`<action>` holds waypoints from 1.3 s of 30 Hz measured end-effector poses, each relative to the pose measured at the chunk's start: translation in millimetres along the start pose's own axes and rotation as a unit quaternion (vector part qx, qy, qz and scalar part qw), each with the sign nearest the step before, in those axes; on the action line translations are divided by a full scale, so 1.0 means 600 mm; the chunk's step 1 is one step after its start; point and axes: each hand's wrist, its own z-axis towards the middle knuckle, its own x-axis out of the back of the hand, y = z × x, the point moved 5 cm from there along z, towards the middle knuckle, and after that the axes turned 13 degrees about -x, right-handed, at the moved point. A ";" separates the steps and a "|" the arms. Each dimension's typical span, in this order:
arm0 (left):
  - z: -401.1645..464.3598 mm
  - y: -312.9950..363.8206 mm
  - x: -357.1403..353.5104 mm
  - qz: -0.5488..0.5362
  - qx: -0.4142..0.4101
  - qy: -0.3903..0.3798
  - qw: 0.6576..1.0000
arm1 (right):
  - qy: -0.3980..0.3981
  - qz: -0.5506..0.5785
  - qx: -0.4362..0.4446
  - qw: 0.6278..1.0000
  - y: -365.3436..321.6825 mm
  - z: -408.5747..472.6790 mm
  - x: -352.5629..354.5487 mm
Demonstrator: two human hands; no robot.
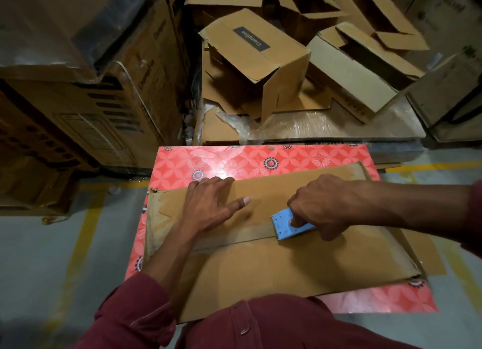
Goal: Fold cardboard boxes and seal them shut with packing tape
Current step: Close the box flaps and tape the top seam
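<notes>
A brown cardboard box (273, 265) lies on a red patterned table (234, 158) with its flaps folded shut. A strip of brown packing tape (234, 237) runs along the centre seam from the left. My right hand (326, 205) is shut on a light blue tape dispenser (287, 224) pressed onto the seam near the middle. My left hand (211, 205) lies flat, fingers spread, on the far flap just left of the dispenser, holding it down.
Several open and tipped cardboard boxes (255, 61) are piled beyond the table on plastic-wrapped sheets (326, 127). Tall wrapped cartons (91, 87) stand at the left. The grey floor with yellow lines (86, 231) surrounds the table.
</notes>
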 end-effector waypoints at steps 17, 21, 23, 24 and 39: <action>0.010 -0.003 0.007 -0.007 -0.006 0.011 1.000 | -0.037 0.035 -0.074 0.996 0.107 -0.058 -0.108; 0.047 0.012 0.024 0.036 0.013 -0.056 0.998 | -0.029 0.037 -0.064 0.997 0.119 -0.069 -0.114; 0.088 0.055 0.025 0.034 -0.017 -0.084 0.996 | -0.022 0.042 -0.057 0.997 0.123 -0.078 -0.111; 0.114 0.087 0.017 0.004 -0.036 -0.098 0.995 | -0.018 0.042 -0.053 0.998 0.124 -0.082 -0.111; 0.197 0.309 -0.121 -0.005 -0.067 -0.084 0.994 | 0.032 0.043 -0.048 0.997 0.199 -0.168 -0.151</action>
